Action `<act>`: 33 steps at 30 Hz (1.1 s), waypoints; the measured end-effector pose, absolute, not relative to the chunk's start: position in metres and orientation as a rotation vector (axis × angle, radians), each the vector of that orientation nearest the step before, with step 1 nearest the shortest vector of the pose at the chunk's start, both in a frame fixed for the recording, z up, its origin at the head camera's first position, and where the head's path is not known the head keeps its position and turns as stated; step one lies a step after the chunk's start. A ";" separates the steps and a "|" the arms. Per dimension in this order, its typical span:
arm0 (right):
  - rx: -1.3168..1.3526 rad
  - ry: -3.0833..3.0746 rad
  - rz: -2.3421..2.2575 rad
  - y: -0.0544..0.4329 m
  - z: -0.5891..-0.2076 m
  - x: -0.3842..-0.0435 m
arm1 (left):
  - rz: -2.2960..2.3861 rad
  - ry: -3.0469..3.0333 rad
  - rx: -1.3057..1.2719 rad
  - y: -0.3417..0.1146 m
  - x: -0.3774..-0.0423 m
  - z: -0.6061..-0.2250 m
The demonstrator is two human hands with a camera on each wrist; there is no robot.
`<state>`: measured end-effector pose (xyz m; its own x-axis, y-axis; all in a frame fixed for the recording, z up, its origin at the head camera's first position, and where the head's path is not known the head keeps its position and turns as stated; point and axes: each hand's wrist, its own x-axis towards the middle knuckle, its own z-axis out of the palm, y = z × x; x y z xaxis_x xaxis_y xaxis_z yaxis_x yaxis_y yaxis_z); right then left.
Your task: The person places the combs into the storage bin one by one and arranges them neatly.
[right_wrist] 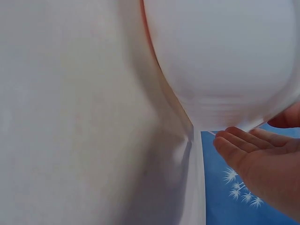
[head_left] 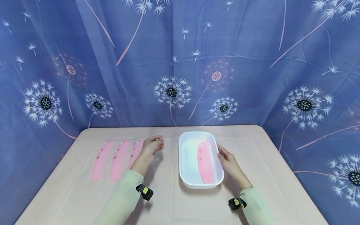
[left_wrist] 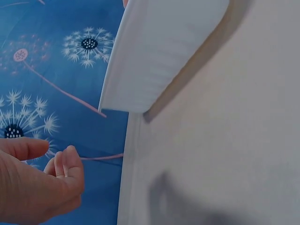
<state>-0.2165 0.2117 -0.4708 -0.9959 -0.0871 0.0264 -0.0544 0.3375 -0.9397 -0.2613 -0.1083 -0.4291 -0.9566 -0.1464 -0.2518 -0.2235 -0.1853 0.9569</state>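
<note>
A white plastic basin (head_left: 184, 175) stands on the table right of centre, with one pink comb (head_left: 206, 162) lying lengthwise inside it. At the basin's right rim, my right hand (head_left: 230, 162) grips the edge, its thumb by the rim and its fingers against the outer wall (right_wrist: 225, 84). My left hand (head_left: 150, 151) hangs over the table between the basin and the combs, fingers loosely bent, holding nothing. Beneath it, a pink comb (head_left: 136, 150) is partly covered by the hand and forearm. Two more pink combs, one (head_left: 120, 161) nearer and one (head_left: 102, 161) outermost, lie alongside to the left.
A pale cloth covers the table (head_left: 174, 206). Blue dandelion-print curtains (head_left: 135, 90) rise behind it and along both sides. Each wrist carries a small black camera, one on the left (head_left: 144, 191) and one on the right (head_left: 237, 203).
</note>
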 end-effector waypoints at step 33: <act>-0.133 2.548 -1.774 0.213 -0.470 -0.217 | 2.227 2.142 -0.617 -0.179 -0.253 -0.440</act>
